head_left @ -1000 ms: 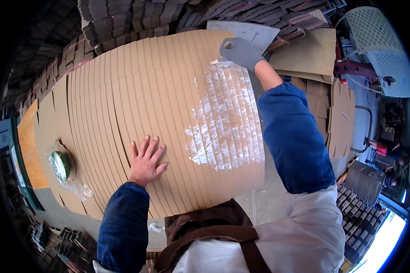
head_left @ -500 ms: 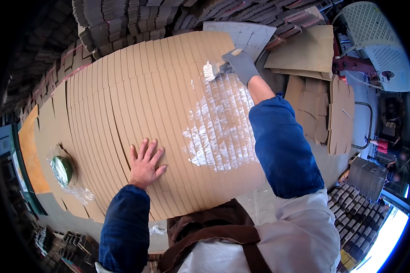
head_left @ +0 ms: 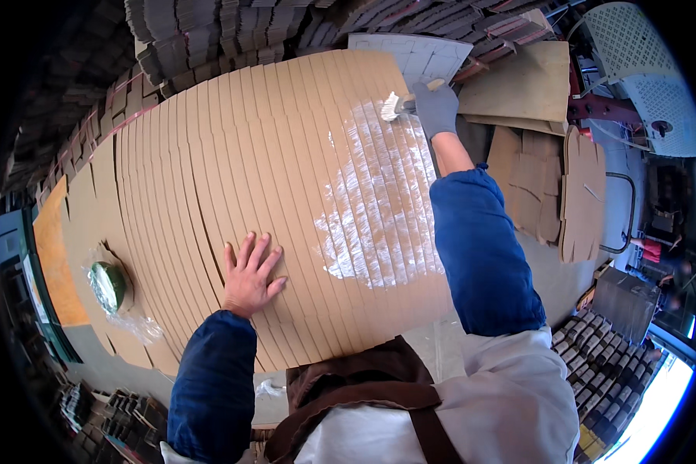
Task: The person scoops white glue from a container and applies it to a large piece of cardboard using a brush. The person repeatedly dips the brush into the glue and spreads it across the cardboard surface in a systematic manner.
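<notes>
A wide fan of overlapping brown cardboard sheets (head_left: 209,162) spreads in front of me. My left hand (head_left: 252,276), bare, lies flat on the sheets with its fingers spread. My right hand (head_left: 436,108), in a grey glove, grips a paintbrush (head_left: 392,107) near the far right corner. The brush's white bristles rest on the cardboard, and its pale handle tip pokes out above the glove. A patch of streaky white coating (head_left: 379,209) covers the right part of the sheets, reaching up to the bristles.
A green roll of tape in clear plastic (head_left: 106,288) lies on the left sheets. Stacked cardboard (head_left: 209,39) stands along the far side. A brown board box (head_left: 514,89), upright flat cartons (head_left: 582,197) and a white perforated plastic chair (head_left: 642,77) are at the right. Bundles (head_left: 607,379) sit lower right.
My right hand has moved right with the paintbrush, and the white coating now extends further toward the far right corner. My left hand remains flat in nearly the same place.
</notes>
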The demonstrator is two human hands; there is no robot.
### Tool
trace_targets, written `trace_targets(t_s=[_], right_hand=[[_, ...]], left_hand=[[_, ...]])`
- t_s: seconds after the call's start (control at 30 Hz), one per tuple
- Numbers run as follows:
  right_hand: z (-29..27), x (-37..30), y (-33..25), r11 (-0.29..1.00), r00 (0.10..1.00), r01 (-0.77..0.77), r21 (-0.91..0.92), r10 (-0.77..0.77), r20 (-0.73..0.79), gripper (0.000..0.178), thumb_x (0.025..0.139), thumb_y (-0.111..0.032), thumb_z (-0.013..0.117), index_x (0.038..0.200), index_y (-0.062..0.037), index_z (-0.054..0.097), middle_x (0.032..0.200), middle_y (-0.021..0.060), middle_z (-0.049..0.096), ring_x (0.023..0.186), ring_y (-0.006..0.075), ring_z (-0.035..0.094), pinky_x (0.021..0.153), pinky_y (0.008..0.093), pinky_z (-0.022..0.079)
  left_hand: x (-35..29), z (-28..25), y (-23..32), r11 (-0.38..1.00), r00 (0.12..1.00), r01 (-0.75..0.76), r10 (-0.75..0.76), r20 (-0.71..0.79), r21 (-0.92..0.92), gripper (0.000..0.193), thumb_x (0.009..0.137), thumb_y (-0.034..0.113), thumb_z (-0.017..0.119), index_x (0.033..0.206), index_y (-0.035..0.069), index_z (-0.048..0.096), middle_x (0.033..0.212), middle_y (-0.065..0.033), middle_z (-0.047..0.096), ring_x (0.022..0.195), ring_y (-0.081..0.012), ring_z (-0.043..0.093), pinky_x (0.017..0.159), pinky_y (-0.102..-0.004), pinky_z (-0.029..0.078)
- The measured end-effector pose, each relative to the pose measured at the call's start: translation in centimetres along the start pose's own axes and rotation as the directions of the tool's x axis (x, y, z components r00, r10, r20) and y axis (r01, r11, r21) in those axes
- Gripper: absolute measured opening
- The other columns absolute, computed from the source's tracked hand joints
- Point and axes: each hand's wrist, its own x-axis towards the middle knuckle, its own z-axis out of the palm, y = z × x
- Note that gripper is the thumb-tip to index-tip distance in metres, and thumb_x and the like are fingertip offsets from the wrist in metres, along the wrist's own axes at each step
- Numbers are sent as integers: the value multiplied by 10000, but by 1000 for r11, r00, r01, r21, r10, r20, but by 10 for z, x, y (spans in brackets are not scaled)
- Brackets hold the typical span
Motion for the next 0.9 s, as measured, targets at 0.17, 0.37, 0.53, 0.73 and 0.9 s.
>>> trace_targets(t_s=[0.17,0.37,0.53,0.73,0.9], right_hand=[[25,-14,21,927,954,301,-224,-295,60,267,836,-264,642,843,1,606,788,193,678,752,361,664,708,415,525],[-35,-49,-2,848,922,380,-368,-382,71,238,861,-290,632,891,-55,615,847,199,656,842,403,644,735,455,509],[-52,-72,25,737,918,392,-551,-349,187,181,877,-275,614,935,-104,603,965,180,621,905,413,612,776,471,497],[-49,-118,39,604,827,561,-567,-436,354,167,876,-235,611,906,-73,585,938,170,591,846,412,618,723,487,502],[-70,-139,35,684,887,460,-566,-390,250,109,879,-207,605,950,-125,597,971,165,596,803,416,628,727,496,517]], left_hand=[[4,2,2,1000,1000,-9,9,9,20,627,806,501,641,1340,188,540,1523,-76,366,1440,-333,262,1108,-664,165],[-3,-1,1,999,1000,18,-17,-7,32,622,791,488,658,1340,216,547,1511,-59,385,1435,-311,275,1086,-683,196],[3,1,4,999,1000,-5,5,-10,34,632,794,483,657,1356,220,533,1518,-54,376,1440,-313,264,1088,-682,194],[3,3,1,999,999,-14,15,-32,50,643,795,475,664,1368,223,518,1525,-49,365,1445,-313,256,1094,-674,192],[1,3,1,999,1000,-9,9,-5,49,634,813,450,647,1368,178,506,1542,-72,343,1450,-329,246,1114,-646,163]])
